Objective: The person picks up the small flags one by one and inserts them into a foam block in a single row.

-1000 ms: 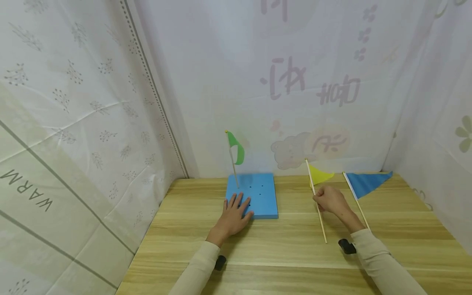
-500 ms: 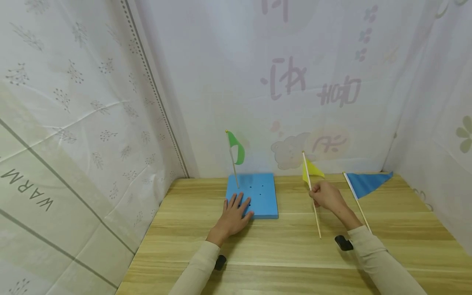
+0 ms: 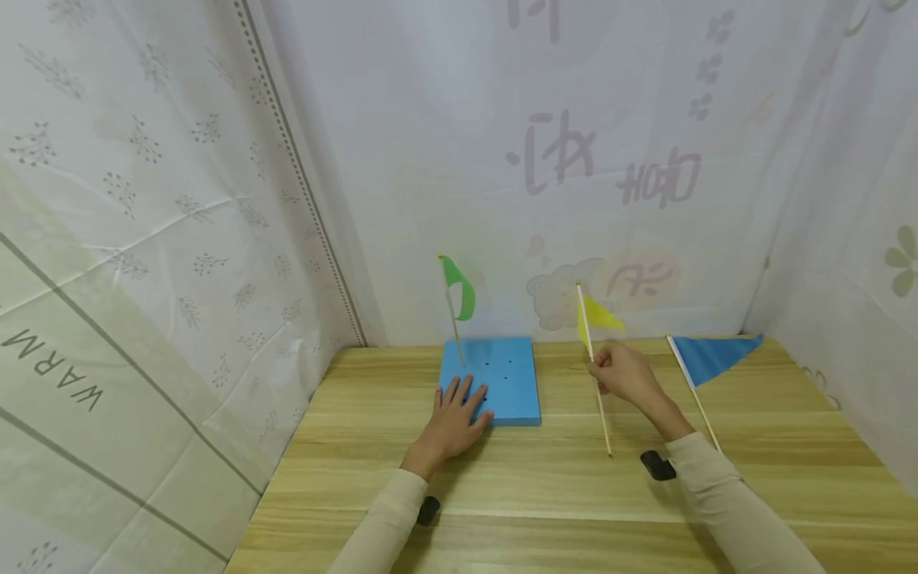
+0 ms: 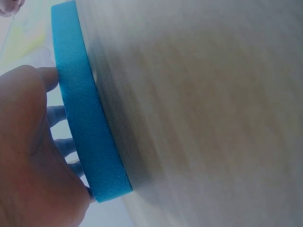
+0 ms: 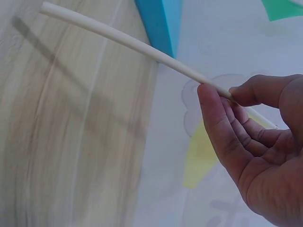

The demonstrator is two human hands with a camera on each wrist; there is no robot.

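Note:
My left hand (image 3: 453, 422) rests with spread fingers on the near-left part of a blue foam block (image 3: 518, 399) that has several small holes in its top. In the left wrist view the fingers lie over the edge of the block (image 4: 85, 104). A green and white flag (image 3: 467, 291) stands in the block's far-left hole, its stick leaning slightly. My right hand (image 3: 627, 375) pinches the wooden stick of a yellow triangular flag (image 3: 597, 315) between thumb and fingers. The stick's lower end (image 5: 52, 10) hangs above the table, as its separate shadow shows in the right wrist view.
A blue triangular flag (image 3: 717, 357) lies on the wooden table (image 3: 559, 510) to the right, its stick partly behind my right forearm. Printed curtains (image 3: 430, 143) close off the back and both sides.
My right hand has moved left with the yellow flag, bringing it up and closer to the blue block. The left hand and the block have stayed put.

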